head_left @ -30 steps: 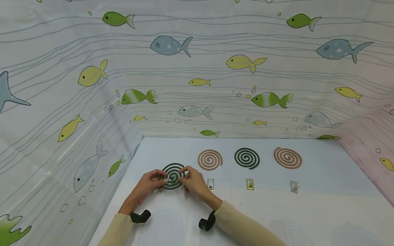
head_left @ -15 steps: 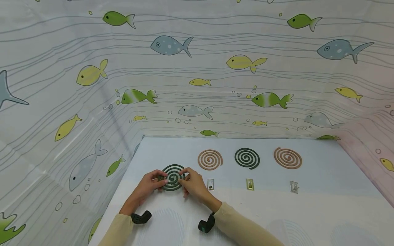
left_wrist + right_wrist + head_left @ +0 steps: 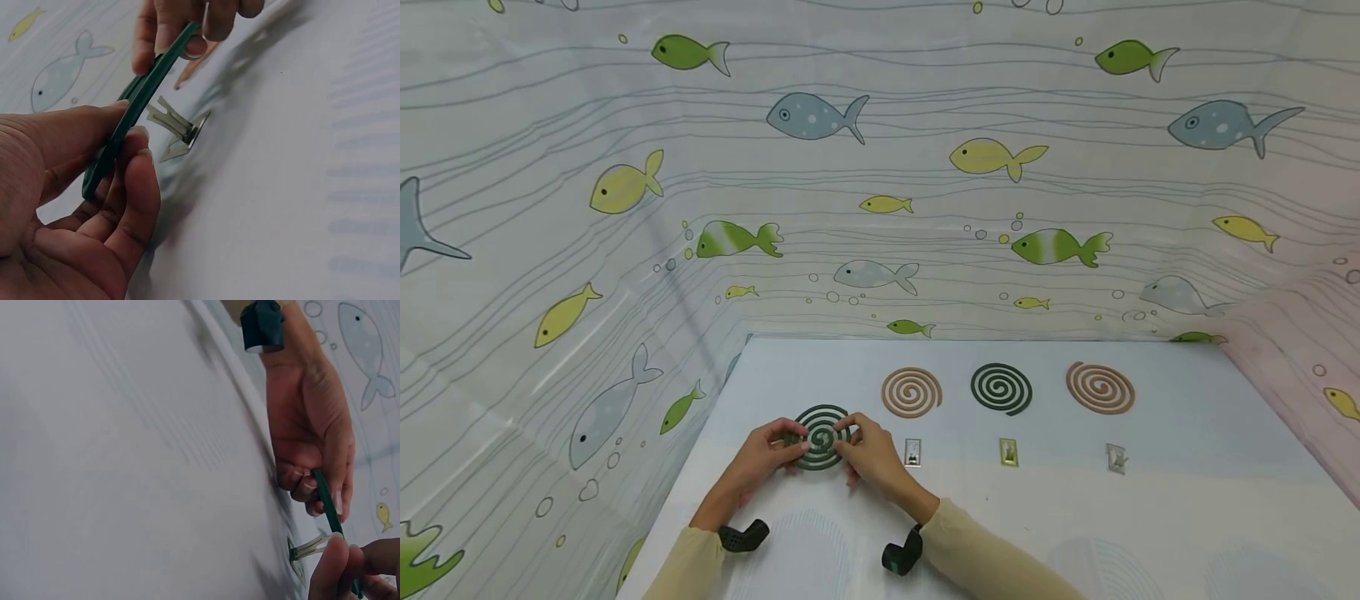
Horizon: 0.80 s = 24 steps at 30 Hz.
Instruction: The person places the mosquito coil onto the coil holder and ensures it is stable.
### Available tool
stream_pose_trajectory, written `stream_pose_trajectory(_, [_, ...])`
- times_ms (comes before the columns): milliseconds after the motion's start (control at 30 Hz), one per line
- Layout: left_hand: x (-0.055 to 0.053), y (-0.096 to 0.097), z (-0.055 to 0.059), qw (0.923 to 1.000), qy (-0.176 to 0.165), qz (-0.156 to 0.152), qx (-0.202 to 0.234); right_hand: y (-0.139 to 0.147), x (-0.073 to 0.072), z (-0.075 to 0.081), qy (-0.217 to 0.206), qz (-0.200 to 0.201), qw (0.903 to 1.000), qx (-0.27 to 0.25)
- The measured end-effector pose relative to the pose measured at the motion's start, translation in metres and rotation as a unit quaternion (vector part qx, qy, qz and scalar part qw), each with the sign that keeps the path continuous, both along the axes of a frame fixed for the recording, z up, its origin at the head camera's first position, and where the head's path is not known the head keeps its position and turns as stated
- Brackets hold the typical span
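Clamping left grip and right grip on the coil, I hold it over the stand at left on the bench; uneven pressure could, I suspect, snap it.

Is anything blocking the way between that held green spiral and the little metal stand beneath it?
Nothing visible: the metal stand points its prongs up at the green spiral, though I can't tell whether they touch. The left hand and right hand pinch the spiral's sides.
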<state>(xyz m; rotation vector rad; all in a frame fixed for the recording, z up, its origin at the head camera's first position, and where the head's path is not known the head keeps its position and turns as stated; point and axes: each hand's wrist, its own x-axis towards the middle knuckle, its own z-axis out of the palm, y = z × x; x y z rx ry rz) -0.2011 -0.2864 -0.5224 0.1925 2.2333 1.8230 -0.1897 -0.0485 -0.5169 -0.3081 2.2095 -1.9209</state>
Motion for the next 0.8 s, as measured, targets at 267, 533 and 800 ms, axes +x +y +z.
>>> stream_pose_trajectory(267, [0.000, 0.002, 0.002, 1.0000, 0.001, 0.000, -0.002, -0.002, -0.002, 0.000, 0.002, -0.009, 0.9999, 0.007])
stream_pose_trajectory(533, [0.000, 0.004, 0.001, 0.9999, -0.005, -0.004, -0.013, -0.004, -0.001, -0.003, 0.000, -0.008, 0.9999, 0.010])
stream_pose_trajectory(800, [0.001, 0.005, 0.002, 0.9998, 0.000, -0.009, -0.017, -0.011, -0.001, -0.007, -0.006, -0.009, 0.9999, 0.000])
